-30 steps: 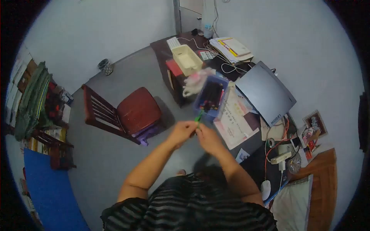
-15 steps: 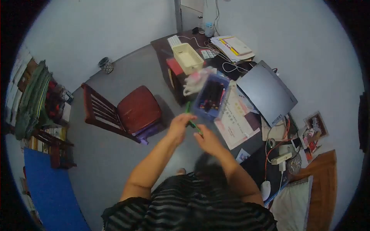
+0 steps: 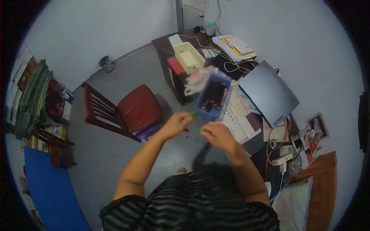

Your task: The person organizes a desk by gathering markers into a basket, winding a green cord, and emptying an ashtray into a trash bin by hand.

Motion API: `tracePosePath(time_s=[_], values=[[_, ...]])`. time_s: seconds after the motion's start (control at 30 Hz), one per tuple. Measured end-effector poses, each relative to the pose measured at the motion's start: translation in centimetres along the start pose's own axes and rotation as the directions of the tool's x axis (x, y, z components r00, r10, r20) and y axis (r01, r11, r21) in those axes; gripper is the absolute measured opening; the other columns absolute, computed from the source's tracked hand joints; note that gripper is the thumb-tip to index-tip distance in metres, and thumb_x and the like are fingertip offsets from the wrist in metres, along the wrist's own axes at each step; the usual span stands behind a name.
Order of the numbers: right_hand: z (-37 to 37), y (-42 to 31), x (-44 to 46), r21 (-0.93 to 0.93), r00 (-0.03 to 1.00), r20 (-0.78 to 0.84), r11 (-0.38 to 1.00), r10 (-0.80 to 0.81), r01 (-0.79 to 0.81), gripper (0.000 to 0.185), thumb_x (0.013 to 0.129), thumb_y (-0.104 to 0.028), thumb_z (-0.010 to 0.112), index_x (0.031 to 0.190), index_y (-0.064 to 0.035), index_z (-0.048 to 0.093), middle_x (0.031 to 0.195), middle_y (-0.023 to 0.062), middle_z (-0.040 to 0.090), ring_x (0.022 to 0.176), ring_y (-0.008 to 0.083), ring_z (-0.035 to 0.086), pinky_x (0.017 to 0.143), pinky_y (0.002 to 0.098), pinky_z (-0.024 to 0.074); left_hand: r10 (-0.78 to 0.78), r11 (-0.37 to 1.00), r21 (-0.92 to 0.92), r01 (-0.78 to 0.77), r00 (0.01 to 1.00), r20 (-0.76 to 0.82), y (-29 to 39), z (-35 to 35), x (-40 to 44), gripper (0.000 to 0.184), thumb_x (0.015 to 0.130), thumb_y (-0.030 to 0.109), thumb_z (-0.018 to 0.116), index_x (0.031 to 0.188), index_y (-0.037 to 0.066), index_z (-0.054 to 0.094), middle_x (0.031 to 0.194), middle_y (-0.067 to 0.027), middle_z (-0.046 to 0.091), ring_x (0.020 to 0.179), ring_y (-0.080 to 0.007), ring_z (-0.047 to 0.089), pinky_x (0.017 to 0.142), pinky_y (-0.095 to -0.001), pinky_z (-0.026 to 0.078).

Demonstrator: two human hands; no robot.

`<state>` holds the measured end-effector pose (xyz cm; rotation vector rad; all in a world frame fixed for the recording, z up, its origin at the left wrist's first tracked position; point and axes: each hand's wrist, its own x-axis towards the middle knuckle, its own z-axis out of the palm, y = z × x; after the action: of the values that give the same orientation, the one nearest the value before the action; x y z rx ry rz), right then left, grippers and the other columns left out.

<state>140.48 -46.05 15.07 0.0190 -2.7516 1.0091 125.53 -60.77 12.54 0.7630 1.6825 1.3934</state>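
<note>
My left hand is closed on a blurred green pen piece that sticks out past its fingers toward the box. Pinched in my right hand is a thin green pen part, pointing left toward my other hand. The two hands are slightly apart, over the desk's near edge. Just beyond them stands a blue plastic box filled with dark pens or markers, some with coloured ends. Paper sheets with printed characters lie to the right of the box.
A cream basket, a white and pink plastic bag, a closed grey laptop and stacked papers are on the desk. Cables and a power strip lie at right. A red-brown chair stands on the left.
The green pen reached across both hands; now a green piece shows at each hand separately. My right hand has moved right and slightly up, and my left hand has shifted little.
</note>
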Motion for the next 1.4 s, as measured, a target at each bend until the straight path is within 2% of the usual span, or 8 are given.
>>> tracePosePath(time_s=[0.13, 0.37, 0.57, 0.67, 0.87, 1.17, 1.27, 1.4], values=[[-1.8, -1.1, 1.4, -0.008, 0.995, -0.078, 0.998, -0.057, 0.057, 0.013, 0.074, -0.017, 0.064, 0.082, -0.008, 0.062, 0.072, 0.0074, 0.054, 0.065, 0.0204, 0.057, 0.059, 0.0288, 0.0451, 0.125, 0.735, 0.577, -0.355, 0.908, 0.4, 1.0, 0.2, -1.2, 0.023, 0.09, 0.019, 0.045, 0.087, -0.001, 0.055, 0.074, -0.003, 0.053, 0.064, -0.0131, 0.05, 0.059, -0.0297, 0.044], [2.5, 1.9, 1.1, 0.52, 0.938, 0.059, 0.791, 0.343, -0.322, 0.018, 0.081, -0.021, 0.057, 0.092, -0.0076, 0.061, 0.079, 0.0102, 0.059, 0.066, 0.0262, 0.058, 0.058, 0.0337, 0.0439, 0.096, 0.992, 0.048, -0.12, 0.935, 0.343, 1.3, -0.2, -1.4, 0.024, 0.093, 0.023, 0.038, 0.095, 0.003, 0.052, 0.082, -0.0011, 0.052, 0.069, -0.0102, 0.047, 0.061, -0.026, 0.042], [2.7, 0.4, 0.1, -0.097, 0.997, 0.064, 0.995, 0.039, -0.032, 0.02, 0.081, -0.023, 0.055, 0.091, -0.0075, 0.06, 0.082, 0.0137, 0.059, 0.075, 0.033, 0.056, 0.063, 0.0398, 0.0434, 0.023, 0.895, 0.445, -0.04, 0.999, 0.044, -0.5, 0.0, -0.5, 0.017, 0.089, 0.018, 0.044, 0.094, 0.003, 0.052, 0.08, -0.0063, 0.051, 0.069, -0.0141, 0.05, 0.061, -0.0305, 0.043], [1.0, -1.2, 0.6, -0.166, 0.996, 0.034, 0.983, -0.079, 0.083, 0.02, 0.078, -0.02, 0.057, 0.09, -0.0037, 0.059, 0.078, 0.0122, 0.058, 0.07, 0.0276, 0.056, 0.064, 0.0345, 0.0446, 0.38, 0.588, 0.722, -0.364, 0.913, 0.151, -2.8, 0.8, -0.3, 0.013, 0.085, 0.012, 0.047, 0.09, 0.001, 0.05, 0.076, -0.0105, 0.048, 0.065, -0.021, 0.049, 0.06, -0.0343, 0.042], [0.7, 1.7, 1.1, 0.463, 0.927, -0.06, 0.833, 0.371, -0.304, 0.023, 0.081, -0.026, 0.055, 0.082, -0.0032, 0.06, 0.079, 0.013, 0.059, 0.072, 0.0313, 0.056, 0.063, 0.0376, 0.044, 0.53, 0.681, 0.424, -0.598, 0.801, 0.278, 1.4, 2.0, -2.4, 0.009, 0.082, 0.007, 0.048, 0.087, 0.001, 0.053, 0.076, -0.015, 0.051, 0.066, -0.0329, 0.05, 0.06, -0.0368, 0.041], [1.5, -1.9, -0.9, -0.072, 0.998, -0.067, 0.997, -0.02, 0.015, 0.02, 0.081, -0.022, 0.053, 0.079, -0.0028, 0.056, 0.079, 0.0157, 0.059, 0.071, 0.0324, 0.056, 0.064, 0.0387, 0.043, 0.375, 0.45, 0.841, -0.3, 0.918, 0.127, -1.0, 2.4, -1.8, 0.008, 0.079, 0.009, 0.053, 0.083, 0.002, 0.052, 0.077, -0.0152, 0.053, 0.069, -0.0351, 0.051, 0.061, -0.038, 0.041], [0.1, -1.3, -0.5, -0.003, 0.992, -0.067, 0.994, 0.109, -0.11, 0.019, 0.081, -0.023, 0.053, 0.083, -0.004, 0.057, 0.08, 0.0155, 0.059, 0.072, 0.0332, 0.056, 0.064, 0.0389, 0.0431, 0.483, 0.5, 0.628, -0.596, 0.794, 0.369, -0.6, 2.5, -2.3, 0.009, 0.079, 0.01, 0.054, 0.082, 0.002, 0.053, 0.076, -0.015, 0.053, 0.072, -0.0351, 0.051, 0.062, -0.0395, 0.041], [0.8, 0.4, -0.8, 0.366, 0.936, -0.064, 0.881, 0.347, -0.301, 0.018, 0.081, -0.022, 0.054, 0.087, -0.0044, 0.057, 0.082, 0.0152, 0.059, 0.072, 0.0338, 0.056, 0.063, 0.0391, 0.0433, 0.505, 0.699, 0.434, -0.568, 0.822, 0.263, 1.6, 2.7, -3.1, 0.009, 0.079, 0.009, 0.054, 0.082, 0.001, 0.052, 0.076, -0.0154, 0.053, 0.073, -0.0346, 0.052, 0.063, -0.041, 0.04]])
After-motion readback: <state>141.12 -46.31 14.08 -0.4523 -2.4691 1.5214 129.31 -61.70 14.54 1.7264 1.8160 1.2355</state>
